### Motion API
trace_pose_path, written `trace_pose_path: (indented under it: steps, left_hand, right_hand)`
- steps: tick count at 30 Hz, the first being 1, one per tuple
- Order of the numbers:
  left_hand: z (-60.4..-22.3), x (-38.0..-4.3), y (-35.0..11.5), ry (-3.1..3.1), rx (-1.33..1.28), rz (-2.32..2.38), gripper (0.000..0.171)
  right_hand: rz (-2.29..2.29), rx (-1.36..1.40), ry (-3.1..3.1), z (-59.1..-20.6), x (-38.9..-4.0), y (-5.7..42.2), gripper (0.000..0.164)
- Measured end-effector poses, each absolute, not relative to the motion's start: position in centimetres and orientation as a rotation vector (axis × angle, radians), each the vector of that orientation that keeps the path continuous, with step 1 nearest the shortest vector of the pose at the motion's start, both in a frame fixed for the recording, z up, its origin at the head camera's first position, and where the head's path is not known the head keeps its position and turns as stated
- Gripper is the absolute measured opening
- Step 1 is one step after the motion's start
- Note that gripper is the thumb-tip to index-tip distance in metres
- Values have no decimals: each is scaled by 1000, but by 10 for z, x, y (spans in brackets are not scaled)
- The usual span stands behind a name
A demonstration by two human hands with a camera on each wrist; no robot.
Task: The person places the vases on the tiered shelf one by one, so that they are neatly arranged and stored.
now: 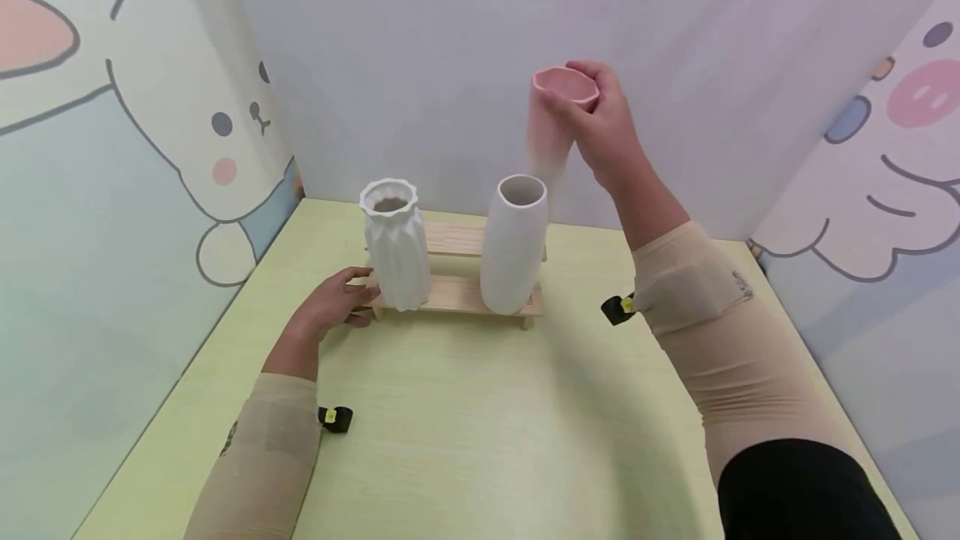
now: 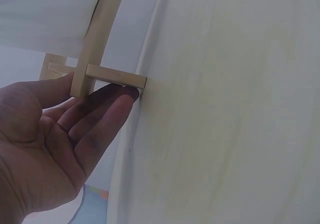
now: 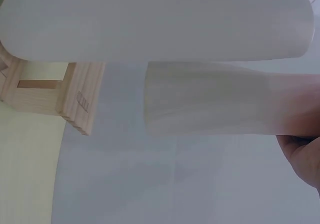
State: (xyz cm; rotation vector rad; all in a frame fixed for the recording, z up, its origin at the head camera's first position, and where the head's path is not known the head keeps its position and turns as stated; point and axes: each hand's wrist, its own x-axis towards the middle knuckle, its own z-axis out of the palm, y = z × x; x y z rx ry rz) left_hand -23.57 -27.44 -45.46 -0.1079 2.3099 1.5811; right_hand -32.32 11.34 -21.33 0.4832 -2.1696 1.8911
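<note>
High behind the two-step wooden stand (image 1: pixel 457 294), my right hand (image 1: pixel 603 119) grips a vase (image 1: pixel 551 119) by its rim. This vase is pink at the top and fades to white below; its base is partly hidden behind a smooth white vase (image 1: pixel 512 248). In the right wrist view the held vase (image 3: pixel 210 102) lies alongside the smooth white vase (image 3: pixel 160 24). My left hand (image 1: pixel 337 298) holds the left end of the stand, thumb and fingertips around its end and leg (image 2: pixel 117 76). A white fluted vase (image 1: pixel 397 252) stands close beside that hand.
The stand rests toward the back of a pale yellow table (image 1: pixel 450 423). A grey-white wall (image 1: pixel 420 90) rises behind it, and panels with cartoon animals (image 1: pixel 202 107) flank both sides. Black wrist cameras stick out from both forearms.
</note>
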Motion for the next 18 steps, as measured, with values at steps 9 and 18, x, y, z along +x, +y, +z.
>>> trace_pose_path:
  steps: [9,18]
  left_hand:
    - [-456,-235,-275,2297,-103,1592,67]
    - [-454,-232,-274,2301,-103,1589,68]
  right_hand:
    - [1884,498,-2206,-216,-325,101,65]
    - [1887,517,-2235,-222,-323,94,66]
